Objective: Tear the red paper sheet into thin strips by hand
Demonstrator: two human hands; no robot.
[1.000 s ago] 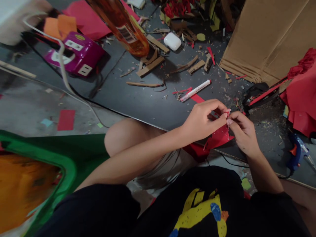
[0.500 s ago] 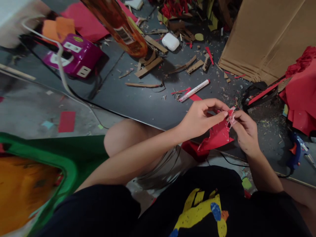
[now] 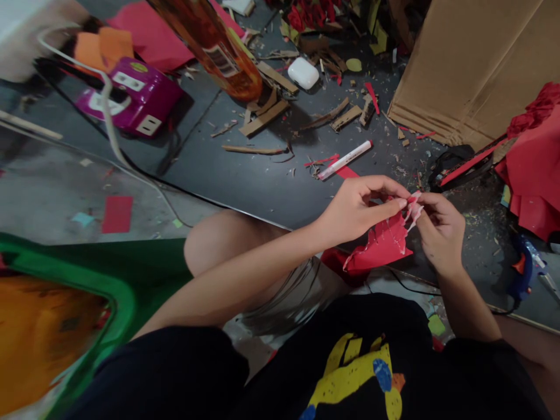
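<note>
My left hand (image 3: 356,209) pinches the top corner of a piece of red paper (image 3: 384,245) with a pale, glue-like edge. My right hand (image 3: 440,230) pinches a thin pale strip at the same corner, pulled a little away from the sheet. Both hands hover over the front edge of a dark board (image 3: 262,181), above my knee (image 3: 219,239). The rest of the red paper hangs down below my fingers.
A white marker (image 3: 345,159) lies on the board just behind my hands. A blue glue gun (image 3: 522,271) sits at the right, a purple power strip (image 3: 131,99) at the left. Cardboard sheets (image 3: 472,64), wood scraps (image 3: 266,114), an orange bottle (image 3: 214,46) and red paper (image 3: 534,175) lie around.
My right hand has moved right and slightly up, drawing the pale strip away from the red paper. The red paper has lifted and unfolded more under my left hand.
</note>
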